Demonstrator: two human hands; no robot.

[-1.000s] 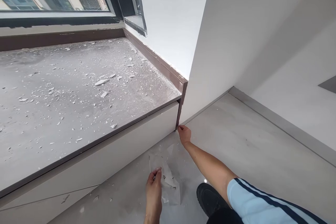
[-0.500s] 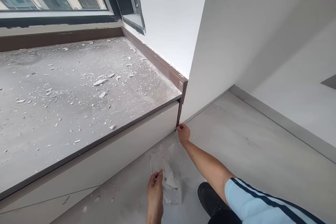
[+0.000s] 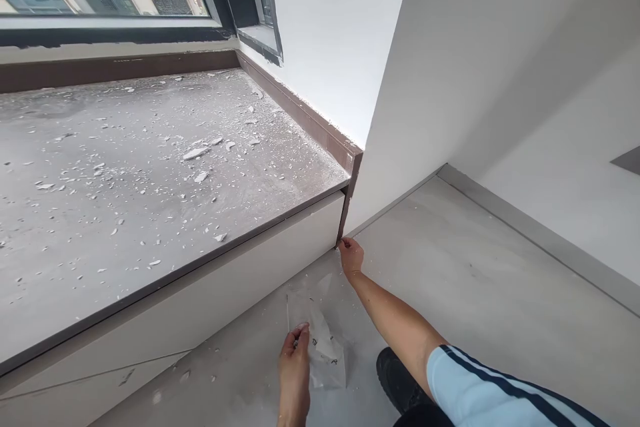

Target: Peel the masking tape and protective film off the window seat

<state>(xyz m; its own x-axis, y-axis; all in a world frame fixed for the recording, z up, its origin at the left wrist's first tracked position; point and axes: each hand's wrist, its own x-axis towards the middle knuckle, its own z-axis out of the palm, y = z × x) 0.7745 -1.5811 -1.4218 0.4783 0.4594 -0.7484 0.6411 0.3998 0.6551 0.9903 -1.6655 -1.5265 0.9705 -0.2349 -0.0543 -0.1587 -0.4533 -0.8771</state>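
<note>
left hand (image 3: 294, 355) pinching a clear plastic film (image 3: 320, 340) flat on the floor (image 3: 475, 280), right hand (image 3: 351, 255) stretched out, fingertips pressed together at the foot of the brown trim strip (image 3: 346, 213) by the dusty sill (image 3: 150, 173), both pretty much unmoved since a second ago

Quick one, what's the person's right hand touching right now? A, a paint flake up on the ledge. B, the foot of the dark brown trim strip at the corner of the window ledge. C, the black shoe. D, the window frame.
B: the right hand has its fingertips at the bottom of the dark brown trim strip, where the strip meets the floor.
</note>
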